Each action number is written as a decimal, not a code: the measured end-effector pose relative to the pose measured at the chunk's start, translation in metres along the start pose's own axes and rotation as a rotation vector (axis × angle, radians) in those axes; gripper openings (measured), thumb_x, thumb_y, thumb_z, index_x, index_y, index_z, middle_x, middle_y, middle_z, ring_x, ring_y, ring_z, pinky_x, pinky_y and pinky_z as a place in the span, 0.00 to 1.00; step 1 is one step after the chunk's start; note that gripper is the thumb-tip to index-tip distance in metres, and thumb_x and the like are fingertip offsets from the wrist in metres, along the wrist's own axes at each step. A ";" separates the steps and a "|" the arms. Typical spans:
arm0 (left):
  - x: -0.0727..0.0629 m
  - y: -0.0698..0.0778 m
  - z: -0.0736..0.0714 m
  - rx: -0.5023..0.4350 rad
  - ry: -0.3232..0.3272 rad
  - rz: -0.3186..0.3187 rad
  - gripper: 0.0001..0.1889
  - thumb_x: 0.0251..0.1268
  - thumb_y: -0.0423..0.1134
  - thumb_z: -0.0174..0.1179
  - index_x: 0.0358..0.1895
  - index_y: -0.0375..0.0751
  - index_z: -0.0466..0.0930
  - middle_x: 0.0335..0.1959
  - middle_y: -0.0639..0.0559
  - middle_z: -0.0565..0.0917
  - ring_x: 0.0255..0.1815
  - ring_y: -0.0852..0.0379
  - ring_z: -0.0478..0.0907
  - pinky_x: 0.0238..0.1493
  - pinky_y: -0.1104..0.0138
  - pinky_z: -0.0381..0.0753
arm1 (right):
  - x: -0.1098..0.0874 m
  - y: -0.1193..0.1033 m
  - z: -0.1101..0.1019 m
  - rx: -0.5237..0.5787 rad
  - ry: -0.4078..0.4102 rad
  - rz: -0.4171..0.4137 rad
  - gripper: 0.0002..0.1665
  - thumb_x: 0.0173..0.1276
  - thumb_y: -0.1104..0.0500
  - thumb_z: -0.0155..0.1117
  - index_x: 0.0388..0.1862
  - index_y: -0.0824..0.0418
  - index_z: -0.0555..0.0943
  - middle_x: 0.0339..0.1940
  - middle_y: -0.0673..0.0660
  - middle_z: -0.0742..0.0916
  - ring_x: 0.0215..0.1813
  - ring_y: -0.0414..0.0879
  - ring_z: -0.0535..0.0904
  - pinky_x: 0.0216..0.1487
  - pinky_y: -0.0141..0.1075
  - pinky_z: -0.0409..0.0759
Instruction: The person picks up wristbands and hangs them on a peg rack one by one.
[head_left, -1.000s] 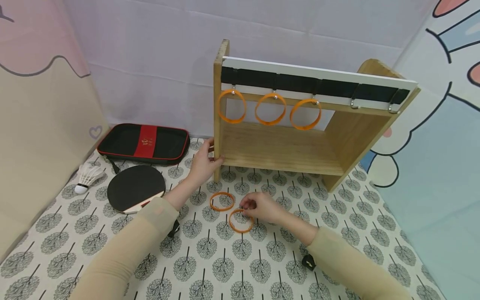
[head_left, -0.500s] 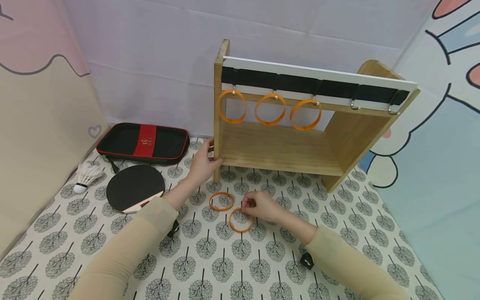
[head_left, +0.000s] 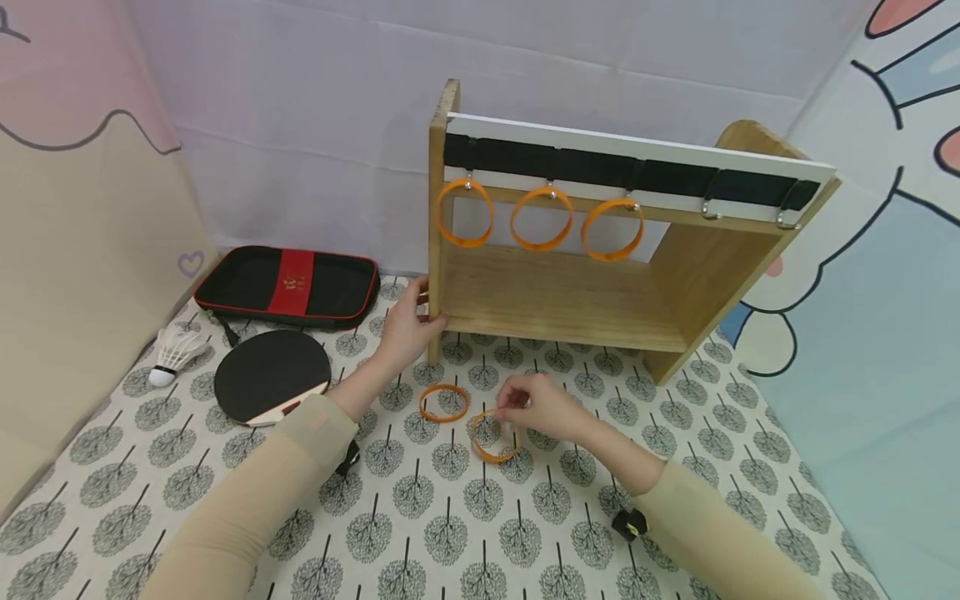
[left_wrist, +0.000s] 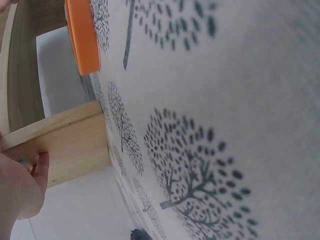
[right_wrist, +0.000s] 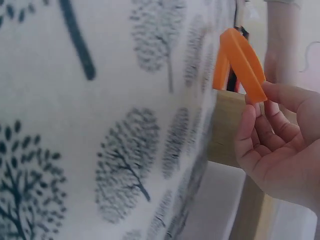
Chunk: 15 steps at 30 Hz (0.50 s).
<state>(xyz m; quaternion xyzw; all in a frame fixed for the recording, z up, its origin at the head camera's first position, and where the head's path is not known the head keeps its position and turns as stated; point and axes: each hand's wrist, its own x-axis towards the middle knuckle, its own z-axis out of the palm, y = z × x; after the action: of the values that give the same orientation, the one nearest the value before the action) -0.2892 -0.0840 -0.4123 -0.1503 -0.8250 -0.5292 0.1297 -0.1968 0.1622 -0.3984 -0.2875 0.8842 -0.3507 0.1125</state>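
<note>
The right hand (head_left: 542, 408) pinches an orange ring (head_left: 491, 437) by its upper edge, thumb and forefinger closed on the band while the other fingers (right_wrist: 255, 132) curl loosely beneath it. In the right wrist view the ring (right_wrist: 239, 62) stands tilted up off the tree-printed cloth (head_left: 450, 508) that covers the counter, held only at the fingertips; from the head view I cannot tell whether its lower edge touches the cloth. A second orange ring (head_left: 444, 402) lies flat on the cloth just to the left of the held one, between the two hands and apart from both. The left hand (head_left: 405, 327) grips the front left upright of the wooden rack (head_left: 555, 292), fingers wrapped round the post near its foot with the thumb on the front face; the left wrist view shows the thumb (left_wrist: 40, 167) pressed against the wood. Three more orange rings (head_left: 542, 218) hang side by side from hooks on the rack's black strip, and two hooks (head_left: 746, 210) at the right end carry nothing. To the left on the cloth lie a black table tennis paddle (head_left: 272, 375), a shuttlecock (head_left: 174, 352) and a black and red case (head_left: 288, 286) near the back wall.
</note>
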 end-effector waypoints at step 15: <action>0.000 0.001 0.000 0.014 -0.002 -0.014 0.33 0.61 0.36 0.60 0.69 0.43 0.59 0.65 0.45 0.69 0.62 0.49 0.71 0.53 0.62 0.82 | -0.027 -0.024 -0.039 -0.063 0.136 0.009 0.03 0.61 0.59 0.67 0.33 0.52 0.81 0.28 0.45 0.83 0.31 0.39 0.77 0.26 0.30 0.79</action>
<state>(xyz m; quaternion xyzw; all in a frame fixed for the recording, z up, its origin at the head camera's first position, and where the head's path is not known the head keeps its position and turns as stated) -0.2890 -0.0839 -0.4110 -0.1443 -0.8298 -0.5241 0.1263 -0.1804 0.1855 -0.3542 -0.2623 0.9017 -0.3407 0.0447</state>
